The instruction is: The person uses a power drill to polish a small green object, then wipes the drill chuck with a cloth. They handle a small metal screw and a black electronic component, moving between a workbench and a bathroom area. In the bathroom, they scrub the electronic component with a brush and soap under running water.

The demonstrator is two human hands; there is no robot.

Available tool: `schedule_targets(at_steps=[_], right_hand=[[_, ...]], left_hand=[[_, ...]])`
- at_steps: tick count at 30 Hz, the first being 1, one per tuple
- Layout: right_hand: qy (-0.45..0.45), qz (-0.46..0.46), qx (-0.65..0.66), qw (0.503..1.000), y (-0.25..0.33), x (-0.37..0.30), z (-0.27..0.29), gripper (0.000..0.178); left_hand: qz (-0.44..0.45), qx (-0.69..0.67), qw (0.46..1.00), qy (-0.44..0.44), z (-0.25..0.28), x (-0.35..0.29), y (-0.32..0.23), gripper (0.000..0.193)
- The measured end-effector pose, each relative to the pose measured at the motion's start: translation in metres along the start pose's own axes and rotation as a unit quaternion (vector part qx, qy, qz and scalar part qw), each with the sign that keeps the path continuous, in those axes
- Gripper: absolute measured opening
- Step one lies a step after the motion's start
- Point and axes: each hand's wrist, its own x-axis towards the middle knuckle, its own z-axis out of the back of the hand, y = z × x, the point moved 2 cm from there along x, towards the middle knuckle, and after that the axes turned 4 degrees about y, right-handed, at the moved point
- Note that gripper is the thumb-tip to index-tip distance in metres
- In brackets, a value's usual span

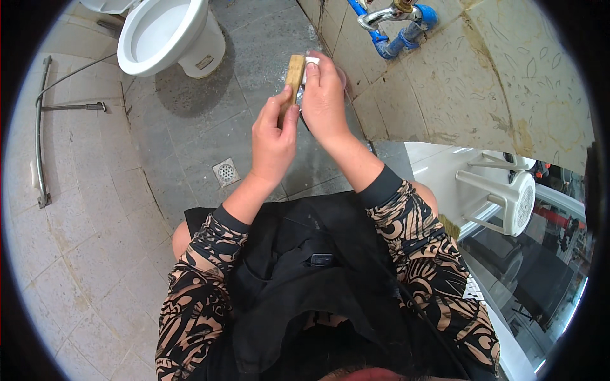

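Observation:
My left hand grips a narrow, tan wooden bar, fingers and thumb closed on its lower part. The bar tilts up and away from me; its underside is hidden, so I cannot tell whether it is a brush back. Close against its right side, my right hand is closed on a small white piece, pinched under the thumb. Most of that piece is covered by the fingers. Behind the right fingers shows a pale rounded edge of something mostly hidden. Both hands are held out over the grey tiled floor.
A white toilet stands at the far left. Blue pipes and a metal tap stick out from the tiled wall on the right. A grab bar runs along the left wall. Nearer are a floor drain and a white plastic stool.

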Motion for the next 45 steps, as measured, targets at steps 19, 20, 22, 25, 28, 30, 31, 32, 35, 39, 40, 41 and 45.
schedule_targets(at_steps=[19,20,22,25,28,30,31,32,35,39,40,41,45], right_hand=[[-0.04,-0.004,-0.011,0.999,0.012,0.003,0.006,0.038],[-0.03,-0.001,-0.007,1.0,0.011,0.001,0.004,0.037],[-0.011,0.006,0.001,1.0,0.006,-0.005,-0.002,0.037],[0.001,-0.007,0.006,1.0,0.005,-0.011,-0.003,0.037],[0.02,-0.022,-0.012,0.999,0.01,-0.018,-0.005,0.037],[0.024,-0.033,-0.026,0.999,0.012,-0.02,-0.006,0.037],[0.022,-0.041,-0.029,0.999,0.011,-0.019,-0.005,0.037],[0.02,-0.048,-0.031,0.998,0.011,-0.019,-0.005,0.037],[-0.029,-0.033,-0.04,0.998,0.012,0.002,0.017,0.038],[-0.011,-0.025,-0.053,0.998,0.007,-0.009,0.006,0.037],[0.009,-0.037,-0.047,0.998,0.005,-0.013,0.0,0.037],[0.005,-0.021,-0.058,0.998,0.004,-0.015,-0.001,0.036],[-0.063,-0.025,-0.022,0.997,0.011,0.005,0.023,0.036]], left_hand=[[0.11,-0.181,0.977,0.003,0.003,0.009,0.007,0.032],[0.101,-0.155,0.983,0.016,0.0,0.006,0.009,0.032],[0.06,-0.138,0.989,-0.003,-0.003,0.01,0.012,0.032],[0.058,-0.137,0.989,-0.024,-0.001,0.018,0.013,0.034],[0.069,-0.12,0.99,-0.026,-0.001,0.02,0.013,0.034],[0.022,-0.126,0.991,-0.051,-0.001,0.028,0.014,0.032],[0.033,-0.117,0.992,-0.045,-0.002,0.025,0.014,0.031],[0.045,-0.108,0.992,-0.04,-0.004,0.019,0.013,0.031],[0.054,-0.076,0.996,0.003,-0.011,0.002,0.012,0.028],[0.057,-0.08,0.995,-0.015,-0.006,0.015,0.013,0.026],[0.065,-0.099,0.992,-0.031,-0.004,0.019,0.012,0.026],[0.054,-0.108,0.992,-0.044,-0.006,0.019,0.013,0.025],[0.007,-0.045,0.999,0.01,-0.011,0.0,0.016,0.022]])
